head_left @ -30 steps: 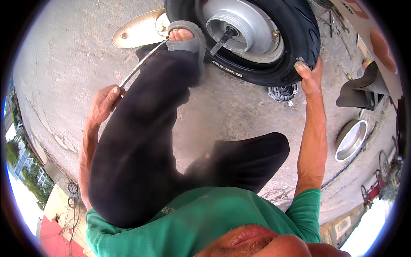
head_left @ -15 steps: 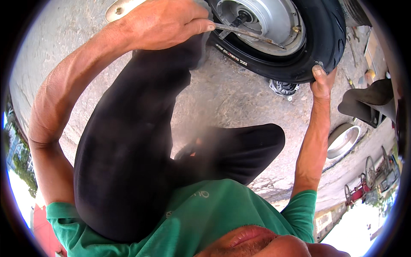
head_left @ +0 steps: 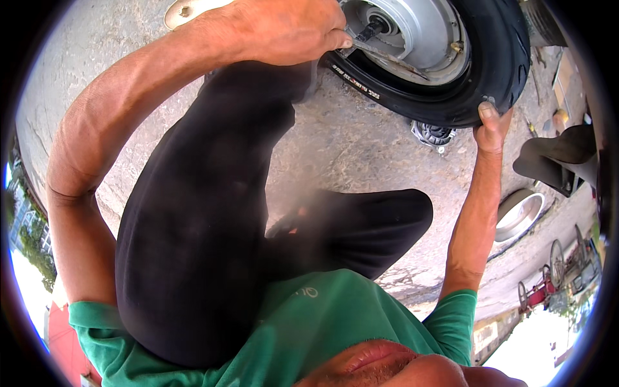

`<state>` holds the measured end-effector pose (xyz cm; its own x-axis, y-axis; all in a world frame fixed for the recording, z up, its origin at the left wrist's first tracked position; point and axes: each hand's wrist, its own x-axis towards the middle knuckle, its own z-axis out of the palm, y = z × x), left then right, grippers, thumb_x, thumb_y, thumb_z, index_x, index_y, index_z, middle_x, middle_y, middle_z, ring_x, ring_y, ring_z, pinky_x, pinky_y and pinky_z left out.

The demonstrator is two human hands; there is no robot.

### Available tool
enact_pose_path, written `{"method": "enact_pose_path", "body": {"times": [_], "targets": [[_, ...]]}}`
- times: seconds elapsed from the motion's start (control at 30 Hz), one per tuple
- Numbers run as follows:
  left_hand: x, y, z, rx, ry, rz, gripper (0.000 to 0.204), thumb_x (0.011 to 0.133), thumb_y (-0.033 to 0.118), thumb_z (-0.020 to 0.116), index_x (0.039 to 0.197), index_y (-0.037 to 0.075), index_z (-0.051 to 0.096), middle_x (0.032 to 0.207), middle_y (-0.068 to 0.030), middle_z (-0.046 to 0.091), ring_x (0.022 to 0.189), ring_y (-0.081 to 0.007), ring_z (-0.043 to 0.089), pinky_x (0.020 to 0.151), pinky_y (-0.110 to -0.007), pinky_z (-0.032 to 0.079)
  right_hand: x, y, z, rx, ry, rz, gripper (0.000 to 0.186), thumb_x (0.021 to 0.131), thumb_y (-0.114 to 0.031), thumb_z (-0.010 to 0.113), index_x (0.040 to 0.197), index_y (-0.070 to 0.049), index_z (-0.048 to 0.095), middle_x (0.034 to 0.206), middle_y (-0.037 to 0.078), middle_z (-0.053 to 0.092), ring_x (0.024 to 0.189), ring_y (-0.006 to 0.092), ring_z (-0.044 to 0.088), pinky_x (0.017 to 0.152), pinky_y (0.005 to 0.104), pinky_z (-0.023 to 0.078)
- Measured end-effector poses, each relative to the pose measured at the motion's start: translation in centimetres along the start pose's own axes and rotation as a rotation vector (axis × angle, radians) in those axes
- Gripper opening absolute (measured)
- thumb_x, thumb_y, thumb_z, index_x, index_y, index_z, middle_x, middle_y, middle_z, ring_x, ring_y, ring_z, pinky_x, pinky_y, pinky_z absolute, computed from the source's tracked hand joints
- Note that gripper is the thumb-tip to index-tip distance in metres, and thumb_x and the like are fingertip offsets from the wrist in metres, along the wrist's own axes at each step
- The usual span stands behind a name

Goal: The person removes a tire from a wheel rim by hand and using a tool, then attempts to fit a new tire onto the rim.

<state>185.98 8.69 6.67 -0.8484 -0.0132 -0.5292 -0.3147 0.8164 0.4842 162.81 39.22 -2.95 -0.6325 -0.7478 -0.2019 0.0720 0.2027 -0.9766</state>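
Concrete ground [head_left: 361,142] carries a black scooter tyre [head_left: 496,58] on its grey hub [head_left: 419,26], lying flat toward the far edge. Right hand [head_left: 491,126] is clenched on the tyre's near rim. Left hand [head_left: 290,29] grasps a metal tyre lever [head_left: 387,55], whose long axis runs rightward from the fingers across the hub.

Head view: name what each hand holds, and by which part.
Left hand grips a flat metal lever by its near end; right hand clasps the black rubber tyre tread.

Outdoor repair yard: concrete ground [head_left: 361,142], loose wheel rim [head_left: 516,216] (parts scattered).
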Motion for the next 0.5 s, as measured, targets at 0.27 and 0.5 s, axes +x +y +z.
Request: {"method": "enact_pose_path", "body": {"times": [0.27, 0.5], "targets": [[0.2, 1.9, -1.4, 0.067, -0.105, -0.028, 0.042, 0.098, 0.034, 0.053, 0.088, -0.004, 0.07, 0.089, -0.027, 0.068, 0.09, -0.0451, 0.066, 0.083, -0.053, 0.052, -0.2, -0.3, 0.3, 0.089, 0.004, 0.019, 0.082, 0.073, -0.025, 0.079, 0.142, 0.005, 0.047, 0.135, 0.012, 0.058, 0.122, 0.0204, 0.056, 0.107, 0.0341, 0.04], [1.9, 2.0, -3.0, 0.066, -0.228, -0.002, 0.042, 0.098, 0.033, 0.053, 0.089, -0.004, 0.071, 0.091, -0.0266, 0.07, 0.091, -0.0427, 0.068, 0.084, -0.05, 0.053, -0.2, -0.6, 0.4, 0.064, -0.02, 0.016, 0.081, 0.072, -0.025, 0.078, 0.141, 0.005, 0.048, 0.133, 0.011, 0.059, 0.12, 0.0203, 0.057, 0.106, 0.0341, 0.041]]}}
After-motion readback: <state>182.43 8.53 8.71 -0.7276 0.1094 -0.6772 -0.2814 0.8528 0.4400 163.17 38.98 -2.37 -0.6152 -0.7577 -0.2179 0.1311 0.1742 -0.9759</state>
